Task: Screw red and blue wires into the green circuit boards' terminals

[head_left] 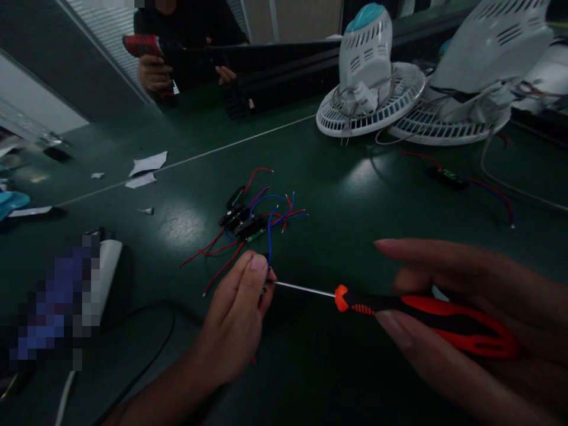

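Note:
My left hand is closed, thumb over fingers, around a small module that it mostly hides. A blue wire rises from that grip. In my right hand lies a screwdriver with an orange and black handle, held between the thumb and the loosely bent fingers. Its thin metal shaft points left and reaches my left fingertips; the tip's exact contact is hidden. Just beyond my left hand sit several small black modules with green circuit boards and red and blue wires, bunched on the green tabletop.
Two white fans lie face down at the back right. Another wired module rests on the right. Paper scraps and a black cable are on the left. Across the table, a person holds a red power drill.

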Action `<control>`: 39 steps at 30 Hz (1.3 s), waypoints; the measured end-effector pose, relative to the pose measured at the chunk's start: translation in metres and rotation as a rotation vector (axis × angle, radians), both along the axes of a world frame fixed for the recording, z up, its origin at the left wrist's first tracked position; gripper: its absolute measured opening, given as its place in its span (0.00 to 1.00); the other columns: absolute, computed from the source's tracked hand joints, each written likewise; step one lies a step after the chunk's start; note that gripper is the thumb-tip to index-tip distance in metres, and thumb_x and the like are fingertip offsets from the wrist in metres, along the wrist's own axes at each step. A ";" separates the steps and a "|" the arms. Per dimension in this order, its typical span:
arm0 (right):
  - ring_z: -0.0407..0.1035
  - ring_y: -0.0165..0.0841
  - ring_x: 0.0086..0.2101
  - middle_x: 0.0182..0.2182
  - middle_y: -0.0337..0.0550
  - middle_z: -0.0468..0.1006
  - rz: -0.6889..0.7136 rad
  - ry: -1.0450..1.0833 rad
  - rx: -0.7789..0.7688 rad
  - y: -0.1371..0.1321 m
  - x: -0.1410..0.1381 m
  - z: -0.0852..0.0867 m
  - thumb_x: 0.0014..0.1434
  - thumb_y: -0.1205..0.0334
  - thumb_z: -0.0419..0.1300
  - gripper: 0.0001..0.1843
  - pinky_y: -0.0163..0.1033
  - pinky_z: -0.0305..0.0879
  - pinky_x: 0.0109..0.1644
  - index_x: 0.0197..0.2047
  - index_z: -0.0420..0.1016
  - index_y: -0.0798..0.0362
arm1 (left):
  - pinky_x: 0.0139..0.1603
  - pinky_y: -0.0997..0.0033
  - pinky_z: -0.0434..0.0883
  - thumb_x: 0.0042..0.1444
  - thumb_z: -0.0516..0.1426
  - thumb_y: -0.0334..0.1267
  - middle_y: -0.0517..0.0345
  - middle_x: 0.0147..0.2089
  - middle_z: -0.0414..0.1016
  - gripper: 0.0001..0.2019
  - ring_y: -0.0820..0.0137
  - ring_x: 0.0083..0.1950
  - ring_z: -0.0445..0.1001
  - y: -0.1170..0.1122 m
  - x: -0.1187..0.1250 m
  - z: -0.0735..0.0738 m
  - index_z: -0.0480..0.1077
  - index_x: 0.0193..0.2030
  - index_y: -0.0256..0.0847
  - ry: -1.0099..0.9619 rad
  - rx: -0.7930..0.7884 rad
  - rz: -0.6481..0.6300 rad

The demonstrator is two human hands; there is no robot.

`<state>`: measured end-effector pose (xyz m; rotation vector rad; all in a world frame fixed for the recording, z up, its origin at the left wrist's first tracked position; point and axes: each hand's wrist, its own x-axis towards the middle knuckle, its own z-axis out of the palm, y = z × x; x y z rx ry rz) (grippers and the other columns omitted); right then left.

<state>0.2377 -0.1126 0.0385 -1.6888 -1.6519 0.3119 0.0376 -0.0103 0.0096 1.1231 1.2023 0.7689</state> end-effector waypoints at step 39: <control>0.78 0.36 0.28 0.35 0.36 0.80 -0.080 -0.014 -0.064 -0.009 -0.001 0.001 0.62 0.43 0.53 0.20 0.37 0.74 0.25 0.57 0.65 0.31 | 0.18 0.78 0.63 0.59 0.56 0.49 0.65 0.21 0.60 0.16 0.74 0.20 0.58 0.000 -0.001 0.002 0.71 0.24 0.43 0.014 -0.002 -0.045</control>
